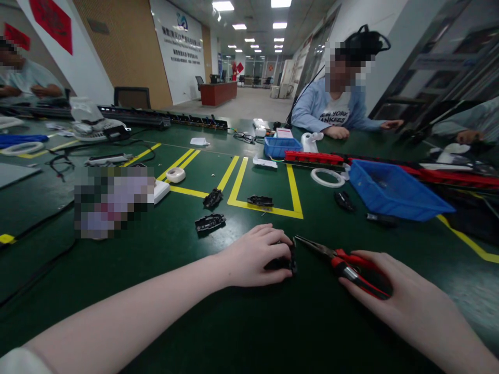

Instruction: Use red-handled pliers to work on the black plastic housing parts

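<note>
Green worktop (pixel 241 332); on it the left hand (pixel 253 257) curls closed round a black part (pixel 293 262), probably light and stiff, best held by its edges; the right hand (pixel 407 285) grips red-handled pliers (pixel 345 268).

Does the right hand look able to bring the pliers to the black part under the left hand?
Probably yes: the right hand holds the pliers pointed towards the black part from close by, with nothing visible between. The left hand covers much of it, leaving mainly its edge exposed.

Lit ceiling panels (pixel 279 25), white lettered wall (pixel 187 78), reddish desk (pixel 219 93)
</note>
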A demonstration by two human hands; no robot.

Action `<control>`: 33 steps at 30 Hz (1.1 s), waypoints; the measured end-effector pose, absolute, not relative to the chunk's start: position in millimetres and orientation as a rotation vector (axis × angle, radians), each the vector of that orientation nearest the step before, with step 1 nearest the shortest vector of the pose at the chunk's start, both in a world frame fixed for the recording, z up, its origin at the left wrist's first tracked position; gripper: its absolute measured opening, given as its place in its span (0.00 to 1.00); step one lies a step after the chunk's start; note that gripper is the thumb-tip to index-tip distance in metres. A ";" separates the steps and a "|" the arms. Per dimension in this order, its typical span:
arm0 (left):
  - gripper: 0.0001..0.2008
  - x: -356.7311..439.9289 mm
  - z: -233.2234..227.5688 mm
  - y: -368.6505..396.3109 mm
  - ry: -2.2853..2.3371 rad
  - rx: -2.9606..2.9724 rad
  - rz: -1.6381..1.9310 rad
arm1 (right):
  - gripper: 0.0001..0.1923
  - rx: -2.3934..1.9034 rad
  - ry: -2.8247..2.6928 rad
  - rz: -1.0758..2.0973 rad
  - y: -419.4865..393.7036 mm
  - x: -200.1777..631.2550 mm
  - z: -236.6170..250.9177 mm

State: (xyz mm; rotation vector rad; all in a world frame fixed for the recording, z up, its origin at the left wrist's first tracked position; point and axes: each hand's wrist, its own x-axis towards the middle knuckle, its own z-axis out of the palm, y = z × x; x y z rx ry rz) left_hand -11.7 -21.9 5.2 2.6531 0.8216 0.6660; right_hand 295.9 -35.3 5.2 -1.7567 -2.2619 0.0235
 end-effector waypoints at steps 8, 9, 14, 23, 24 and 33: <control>0.10 -10.6 6.1 -23.1 0.863 2.610 0.641 | 0.27 -1.492 -2.244 -0.138 -45.5 307.3 -3.8; 0.09 -10.3 6.2 -23.1 0.872 2.605 0.641 | 0.27 -1.499 -2.222 -0.123 -46.6 307.9 -3.0; 0.09 -8.9 7.5 -24.9 0.905 2.595 0.628 | 0.26 -1.466 -2.168 -0.049 -52.5 306.0 1.3; 0.06 -7.3 14.9 -31.4 1.011 2.596 0.632 | 0.25 -1.225 -2.305 -0.113 -56.2 297.4 -1.6; 0.06 -7.1 14.7 -31.3 1.023 2.598 0.639 | 0.26 -1.207 -2.317 -0.127 -56.4 297.1 -1.3; 0.07 -7.4 8.7 -28.3 1.071 2.576 0.709 | 0.28 -1.184 -2.387 -0.137 -52.7 300.0 -4.7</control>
